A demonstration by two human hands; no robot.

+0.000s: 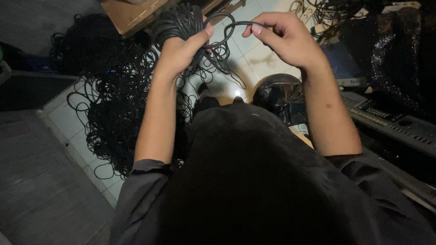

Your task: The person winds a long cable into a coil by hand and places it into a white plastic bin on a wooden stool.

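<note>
We have a thin black rubber ring (221,28) stretched between both hands, held up in front of the chest over the floor. The left hand (181,50) is closed around a thick bundle of the same black rings (178,22), thumb pressing one loop against the stack. The right hand (285,38) is closed in a pinch, thumb and fingertips nipping the far end of that one loop.

To do this well, we judge the pinch should stay light and close to the end of the loop, so the ring lies flat and untwisted as it meets the bundle. We keep the left thumb firm on the stack; if it loosens, the gathered rings could spring apart. We keep the loop taut but not strained, since thin rubber may snap back or slip out of the fingertips.

Below and to the left, a big tangled heap of loose black rings (119,113) sprawls across the pale tiled floor (259,56). A brown cardboard box (131,13) sits beyond the hands. A shiny black plastic bag (280,95) rests under the right forearm, and a dark electronic keyboard (390,122) lies at the right edge. The light is dim, so finer detail on the rings escapes us.
</note>
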